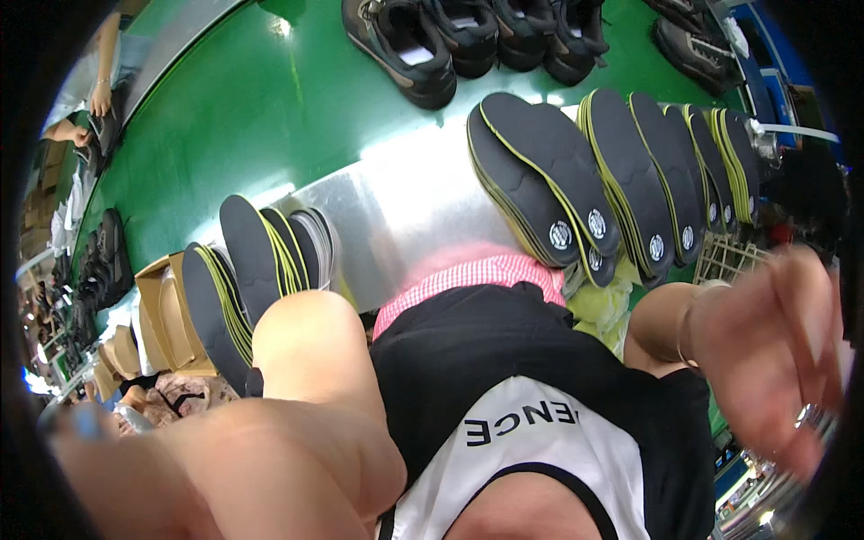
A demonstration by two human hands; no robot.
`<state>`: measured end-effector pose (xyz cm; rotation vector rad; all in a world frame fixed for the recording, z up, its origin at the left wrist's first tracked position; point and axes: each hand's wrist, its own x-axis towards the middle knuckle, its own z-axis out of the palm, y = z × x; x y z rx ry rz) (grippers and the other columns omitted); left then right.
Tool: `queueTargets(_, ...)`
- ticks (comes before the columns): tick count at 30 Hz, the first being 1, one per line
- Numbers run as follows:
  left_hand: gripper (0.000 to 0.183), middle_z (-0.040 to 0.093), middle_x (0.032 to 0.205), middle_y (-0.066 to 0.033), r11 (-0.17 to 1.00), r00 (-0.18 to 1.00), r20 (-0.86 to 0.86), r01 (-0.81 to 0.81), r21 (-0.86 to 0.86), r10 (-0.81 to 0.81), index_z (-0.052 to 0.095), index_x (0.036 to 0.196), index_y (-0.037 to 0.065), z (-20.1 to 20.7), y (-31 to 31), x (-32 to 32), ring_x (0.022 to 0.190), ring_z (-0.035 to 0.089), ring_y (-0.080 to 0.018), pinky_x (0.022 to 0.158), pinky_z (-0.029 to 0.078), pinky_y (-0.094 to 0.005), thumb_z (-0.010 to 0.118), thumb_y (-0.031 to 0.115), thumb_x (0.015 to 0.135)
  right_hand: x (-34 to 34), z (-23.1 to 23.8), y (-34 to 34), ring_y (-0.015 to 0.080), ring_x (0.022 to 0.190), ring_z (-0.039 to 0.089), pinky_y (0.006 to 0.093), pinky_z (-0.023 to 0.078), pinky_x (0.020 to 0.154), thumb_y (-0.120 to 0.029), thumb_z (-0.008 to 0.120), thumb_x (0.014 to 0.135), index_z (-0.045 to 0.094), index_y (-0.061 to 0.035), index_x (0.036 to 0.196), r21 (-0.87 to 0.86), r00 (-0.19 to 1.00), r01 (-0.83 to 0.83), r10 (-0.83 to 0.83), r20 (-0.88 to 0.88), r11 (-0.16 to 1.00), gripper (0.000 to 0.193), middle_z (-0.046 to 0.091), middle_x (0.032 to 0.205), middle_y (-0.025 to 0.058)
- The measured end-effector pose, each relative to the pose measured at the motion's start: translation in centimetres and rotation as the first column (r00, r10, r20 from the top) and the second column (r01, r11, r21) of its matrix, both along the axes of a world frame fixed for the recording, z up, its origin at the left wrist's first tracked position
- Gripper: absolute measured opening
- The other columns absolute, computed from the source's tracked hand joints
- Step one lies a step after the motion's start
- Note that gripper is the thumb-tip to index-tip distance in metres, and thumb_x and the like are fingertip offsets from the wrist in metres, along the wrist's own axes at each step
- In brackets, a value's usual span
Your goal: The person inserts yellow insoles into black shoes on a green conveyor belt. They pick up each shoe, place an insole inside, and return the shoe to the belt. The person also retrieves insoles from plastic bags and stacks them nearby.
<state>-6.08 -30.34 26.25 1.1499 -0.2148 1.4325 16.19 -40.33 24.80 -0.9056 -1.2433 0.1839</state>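
Observation:
Both my hands are raised close to the camera, over the bench edge. My left hand (117, 463) looms large and blurred at the lower left, its fingers running into the dark rim, so their grip is hidden. My right hand (765, 351) is at the right rim, smeared by motion, with a thin bracelet at its wrist and a shiny spot near the fingers. Whether it holds anything I cannot make out. Beyond my left arm stand black insoles (243, 247) with yellow-green edges. More stacks of such insoles (621, 189) lie beyond my right hand.
A metal strip (405, 202) borders the green work surface (261, 99). Dark shoes (405, 49) line the far side, with more shoes (693, 54) at far right. An open cardboard box (171, 315) sits at left. Another person's hands (90, 112) touch a dark shoe at upper left.

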Motion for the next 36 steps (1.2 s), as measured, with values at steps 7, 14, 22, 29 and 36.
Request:
queueTargets(7,0.023,0.052,0.098,-0.013,0.975,0.97,-0.127,-0.216,-0.042,0.21,0.053,0.085,0.0,-2.6,4.0,1.7,0.09,0.042,-0.0183,0.069,0.035,-0.0273,0.053,0.021,0.075,6.0,-14.7,0.6,0.0315,0.101,0.045,0.0373,0.037,0.085,-0.042,0.063,0.066,0.049,-0.0044,0.105,-0.775,0.778,0.526,0.169,0.605,0.351,0.055,0.049,0.105,0.0149)
queueTargets(14,0.027,0.054,0.096,-0.0065,0.796,0.648,-0.753,-0.393,-0.461,-0.116,0.05,0.1,0.004,-17.3,12.6,9.5,0.083,0.053,-0.0143,0.067,0.043,-0.028,0.056,0.019,0.079,6.3,-19.5,-1.8,0.0295,0.101,0.046,0.0392,0.036,0.085,-0.033,0.064,0.059,0.048,-0.0113,0.107,-0.851,0.841,0.526,0.15,0.52,-0.001,0.056,0.051,0.104,0.0143)
queueTargets(22,0.105,0.03,0.126,-0.0188,0.324,0.162,-0.29,0.258,-0.91,-0.943,0.005,0.132,0.006,-22.8,0.9,14.2,0.115,0.033,-0.0321,0.088,0.034,-0.0472,0.057,0.063,0.061,5.2,-15.5,-0.9,0.0142,0.093,0.046,0.0257,0.036,0.083,-0.016,0.065,0.067,0.041,-0.0006,0.11,-0.903,0.92,-0.246,-0.209,-0.332,0.354,0.051,0.048,0.101,0.0082)
queueTargets(29,0.033,0.054,0.105,-0.0093,0.0,0.627,0.239,0.356,-0.934,-0.742,0.048,0.108,0.0,-23.3,2.0,13.4,0.094,0.053,-0.0203,0.082,0.043,-0.0327,0.055,0.012,0.078,4.5,-15.0,-1.3,0.0196,0.093,0.048,0.0308,0.038,0.082,-0.031,0.063,0.07,0.041,0.0001,0.11,-0.914,0.885,0.021,-0.433,-0.172,0.406,0.055,0.05,0.1,0.013)
queueTargets(36,0.034,0.051,0.109,-0.0118,0.166,0.782,0.134,0.291,-0.942,-0.609,0.045,0.112,0.0,-22.6,6.4,9.8,0.101,0.05,-0.0242,0.089,0.039,-0.0369,0.051,0.011,0.08,4.1,-16.7,-2.1,0.0351,0.11,0.036,0.0411,0.03,0.09,-0.038,0.065,0.066,0.051,-0.0065,0.1,-0.73,0.735,0.659,0.052,0.676,0.179,0.048,0.037,0.12,0.02)
